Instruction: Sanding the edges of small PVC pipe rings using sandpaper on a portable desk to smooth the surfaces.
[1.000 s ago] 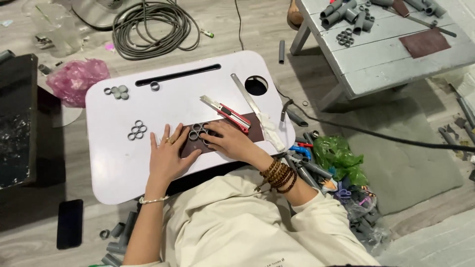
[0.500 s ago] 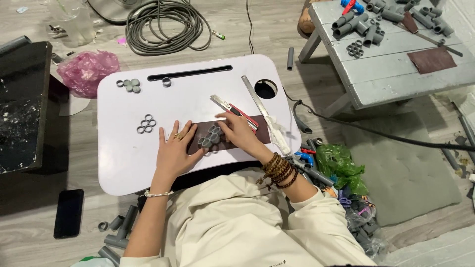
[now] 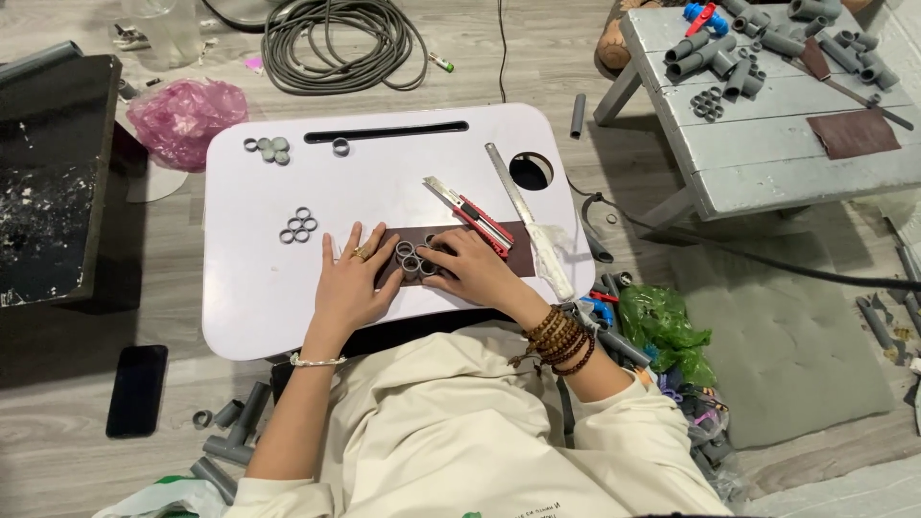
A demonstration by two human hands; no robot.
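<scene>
A cluster of grey pipe rings [image 3: 413, 260] lies on a dark brown sheet of sandpaper [image 3: 513, 251] on a white lap table [image 3: 249, 297]. My right hand [image 3: 475, 270] presses on the cluster from the right, fingers bent over the rings. Flat on the table with fingers spread, my left hand [image 3: 353, 284] holds down the sheet's left end. Another glued ring cluster [image 3: 298, 225] sits to the left. A red utility knife [image 3: 468, 215] and a steel ruler [image 3: 518, 201] lie just beyond my right hand.
Loose rings and caps [image 3: 270, 148] rest near the table's far left. A grey bench [image 3: 796, 144] at right carries pipe fittings and sandpaper. A coiled hose [image 3: 341, 43], pink bag [image 3: 182, 115], black box [image 3: 53, 182], phone [image 3: 136, 388] and pipe pieces [image 3: 230, 436] lie on the floor.
The view has shifted slightly. My right hand has slid a little over the ring cluster on the sandpaper; my left hand stays flat beside it.
</scene>
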